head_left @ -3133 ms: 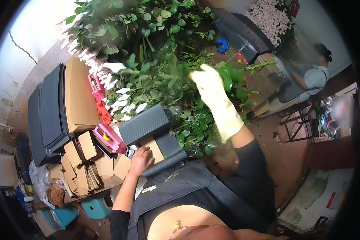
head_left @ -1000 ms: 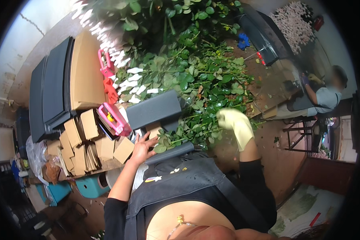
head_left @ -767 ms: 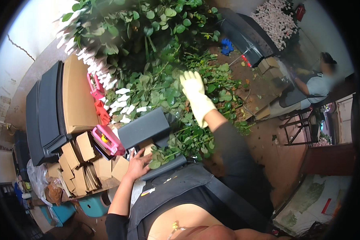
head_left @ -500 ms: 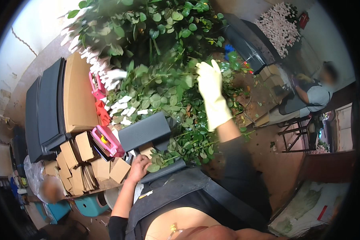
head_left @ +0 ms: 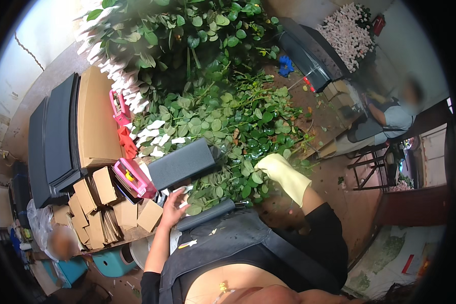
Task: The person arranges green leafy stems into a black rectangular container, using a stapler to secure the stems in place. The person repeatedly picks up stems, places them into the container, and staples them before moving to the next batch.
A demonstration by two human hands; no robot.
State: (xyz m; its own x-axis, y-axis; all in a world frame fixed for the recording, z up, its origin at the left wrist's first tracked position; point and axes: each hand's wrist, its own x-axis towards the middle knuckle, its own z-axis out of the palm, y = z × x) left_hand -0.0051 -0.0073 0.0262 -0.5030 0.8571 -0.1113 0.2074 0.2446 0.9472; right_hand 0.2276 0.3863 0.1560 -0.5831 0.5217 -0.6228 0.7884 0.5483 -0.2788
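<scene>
My bare left hand [head_left: 172, 209] is beside the near end of a leafy rose stem [head_left: 213, 188], fingers apart, close to a white-wrapped flower head. In a pale yellow glove, my right hand [head_left: 279, 171] has its fingers curled at the stem end of that leafy bunch; leaves partly cover the fingertips. A dark grey ribbed block [head_left: 182, 163] lies across the stems just beyond my left hand. Between my body and the leaves is a dark roll-shaped edge [head_left: 206, 215]. More roses with white-netted heads [head_left: 154, 136] lie further in, and a tall pile of leafy stems [head_left: 197, 35] stands behind.
At left are pink tape dispensers [head_left: 134, 178], folded cardboard pieces [head_left: 104, 213], and upright brown and black sheets [head_left: 99, 121]. A blue glove [head_left: 286, 66] lies on the table at the far right. Another person [head_left: 397, 119] sits beyond a black stand [head_left: 372, 167].
My right hand has come back from over the far stems toward my body, down to the near leaves. The fingers of my left hand have spread. The view has shifted slightly.
</scene>
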